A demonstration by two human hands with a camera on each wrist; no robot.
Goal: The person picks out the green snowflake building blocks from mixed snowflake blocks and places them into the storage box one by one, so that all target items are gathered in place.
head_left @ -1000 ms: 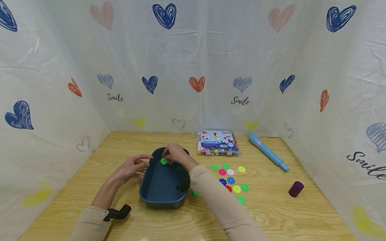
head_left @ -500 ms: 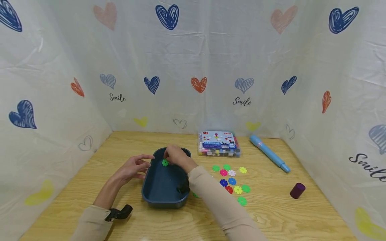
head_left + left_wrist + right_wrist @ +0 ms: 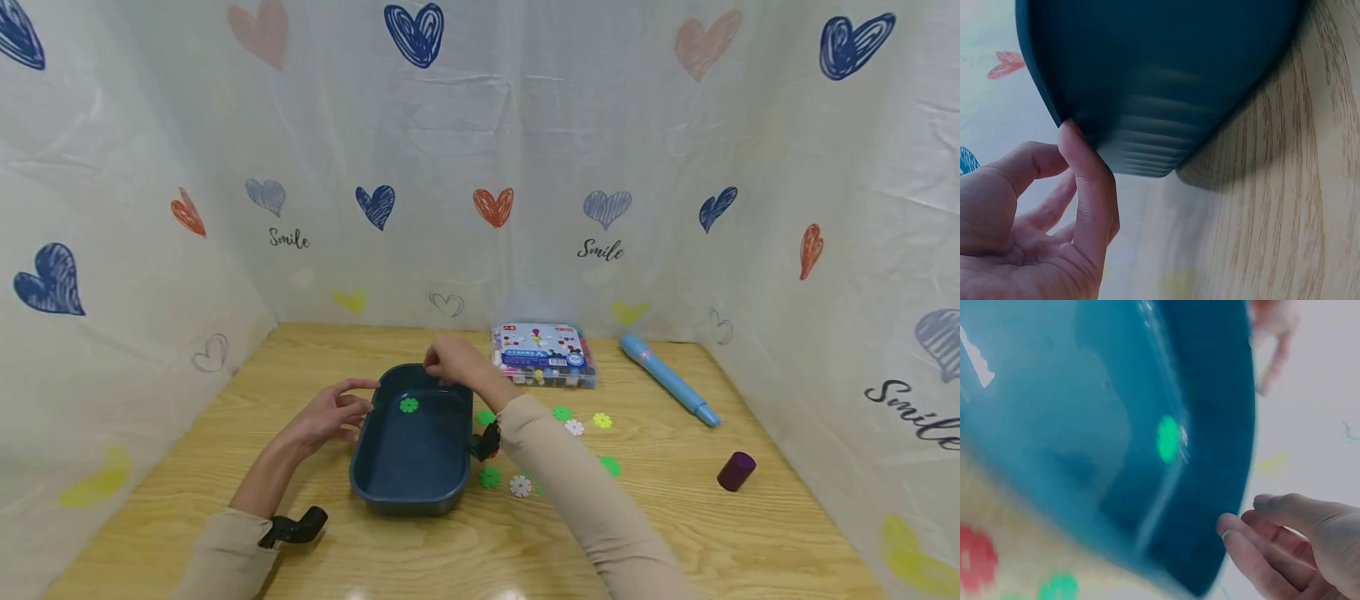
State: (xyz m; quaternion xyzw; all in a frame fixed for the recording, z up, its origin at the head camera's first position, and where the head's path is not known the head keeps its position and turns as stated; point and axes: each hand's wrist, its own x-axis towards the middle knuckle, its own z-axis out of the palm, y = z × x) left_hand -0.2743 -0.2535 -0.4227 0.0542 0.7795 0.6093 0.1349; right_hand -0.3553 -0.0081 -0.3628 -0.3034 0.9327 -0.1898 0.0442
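One green disc (image 3: 408, 405), round, flower-edged

Dark blue oblong plastic tray (image 3: 1166, 75) cut off in both wrist views. Red flower-shaped plastic disc (image 3: 975, 559) beside it blurred.

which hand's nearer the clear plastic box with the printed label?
Right. The right hand is at the far end of the dark blue tray, left of the box. The left hand is at the tray's left rim, farther away.
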